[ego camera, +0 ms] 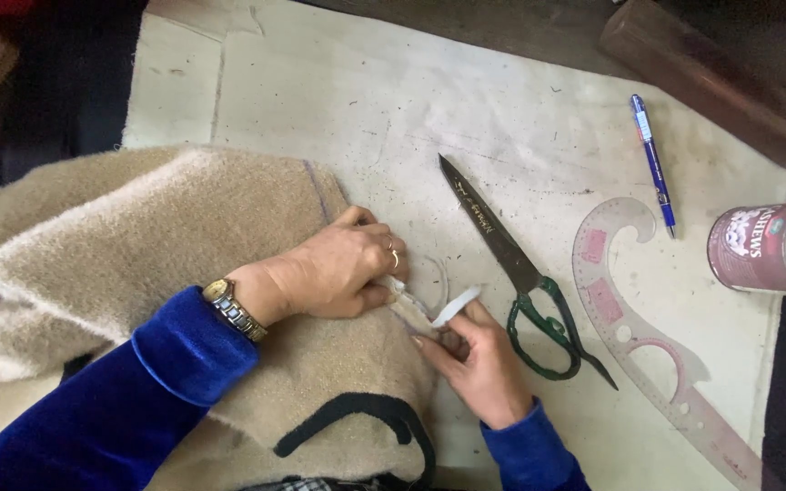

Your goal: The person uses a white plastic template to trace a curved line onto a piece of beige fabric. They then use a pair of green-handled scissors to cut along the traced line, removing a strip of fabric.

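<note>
Nearest the camera, two sleeves of blue velvet, and between them a thick tan woollen cloth heaped over the near-left of the desk, a black band curving across its lower fold. Right hand at the cloth's edge, fingers pinched shut on a flat white sliver, seemingly tailor's chalk, tip angled toward the hem as if for marking. Left hand, ringed and with a gold wristwatch at the wrist, pressed palm-down on the cloth just beside, fingers curled and bearing on the fabric, gripping nothing, apparently to keep the edge flat and still under the chalk. Just right of the hands, large shears with green handles lying closed, blades pointing away, within easy reach. Further right, a clear pink-tinted curve ruler flat on the desk. Beyond it, a blue pen and a pink-labelled can on its side at the desk's right edge. Farthest back, a dark wooden block along the far corner.
</note>
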